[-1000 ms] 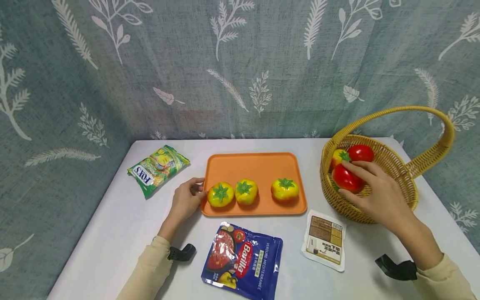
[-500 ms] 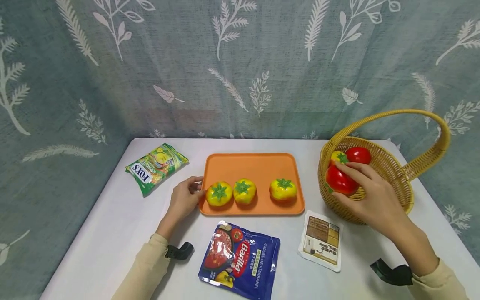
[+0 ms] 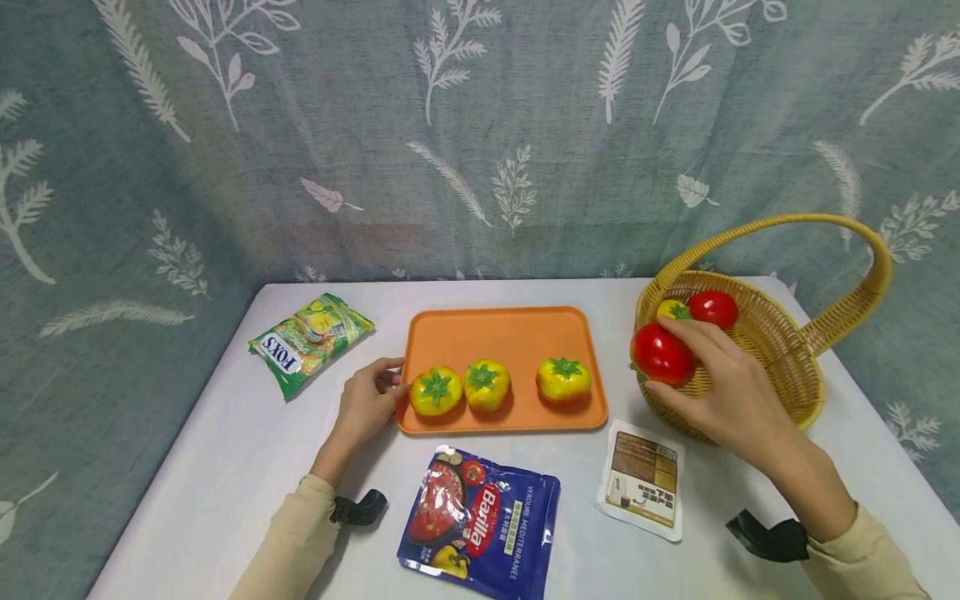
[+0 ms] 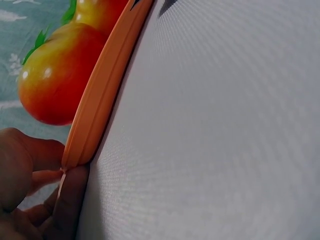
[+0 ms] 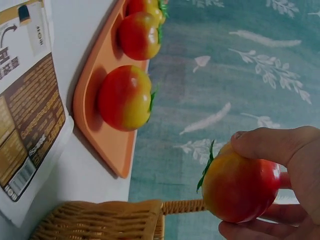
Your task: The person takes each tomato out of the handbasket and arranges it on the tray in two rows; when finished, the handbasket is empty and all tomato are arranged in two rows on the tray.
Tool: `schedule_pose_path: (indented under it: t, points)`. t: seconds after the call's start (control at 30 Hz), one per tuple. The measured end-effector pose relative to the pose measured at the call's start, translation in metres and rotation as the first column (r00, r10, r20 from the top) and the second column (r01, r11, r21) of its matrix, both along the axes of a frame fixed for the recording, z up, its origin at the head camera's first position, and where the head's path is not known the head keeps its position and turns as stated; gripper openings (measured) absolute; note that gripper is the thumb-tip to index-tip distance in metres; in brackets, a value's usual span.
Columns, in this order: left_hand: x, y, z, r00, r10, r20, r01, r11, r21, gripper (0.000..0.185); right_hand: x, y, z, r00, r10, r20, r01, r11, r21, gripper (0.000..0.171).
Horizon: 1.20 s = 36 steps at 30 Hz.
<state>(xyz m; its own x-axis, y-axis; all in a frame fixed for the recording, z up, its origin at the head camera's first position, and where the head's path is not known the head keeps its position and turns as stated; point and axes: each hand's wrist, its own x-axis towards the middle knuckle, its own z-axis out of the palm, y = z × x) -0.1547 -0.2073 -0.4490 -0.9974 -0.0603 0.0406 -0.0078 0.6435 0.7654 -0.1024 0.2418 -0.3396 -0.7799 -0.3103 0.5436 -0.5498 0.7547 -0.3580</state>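
Left hand [image 3: 367, 402] pinching the orange tray [image 3: 502, 333] at its left rim, steadying three yellow tomatoes [image 3: 487, 384]; right hand [image 3: 720, 387] gripping a red tomato [image 3: 662, 354], lifted over the wicker basket [image 3: 780, 367] rim, tray-side.

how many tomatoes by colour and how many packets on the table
Yellow tomatoes: 4, three on the orange tray at, one in the basket at
Red tomatoes: 2, one held by the right hand at, one in the basket
Packets: 3, green, blue, white
Total: 9
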Motion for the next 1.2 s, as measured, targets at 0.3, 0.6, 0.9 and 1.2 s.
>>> schedule_pose_path:
  t: [0.3, 0.6, 0.9, 1.2]
  points:
    - [0.001, 0.002, 0.0, 1.0, -0.001, -0.005, 0.001, 1.0, 0.005, 0.041, -0.01, -0.008, -0.002, 1.0, 0.018, -0.018, -0.018, 1.0, -0.01, 0.073]
    - [0.0, 0.002, 0.002, 1.0, 0.003, -0.006, -0.003, 1.0, 0.002, 0.04, -0.019, -0.018, 0.0, 0.999, 0.033, -0.015, -0.034, 0.999, -0.025, 0.072]
    - [0.0, 0.001, 0.001, 1.0, 0.001, 0.003, -0.001, 1.0, 0.006, 0.041, -0.023, -0.024, -0.001, 1.0, 0.016, -0.006, -0.016, 0.999, -0.042, 0.069]
    - [0.0, 0.001, 0.001, 1.0, -0.003, -0.001, 0.003, 1.0, -0.016, 0.041, -0.03, -0.03, 0.0, 1.0, 0.021, 0.001, -0.021, 0.999, -0.028, 0.071]
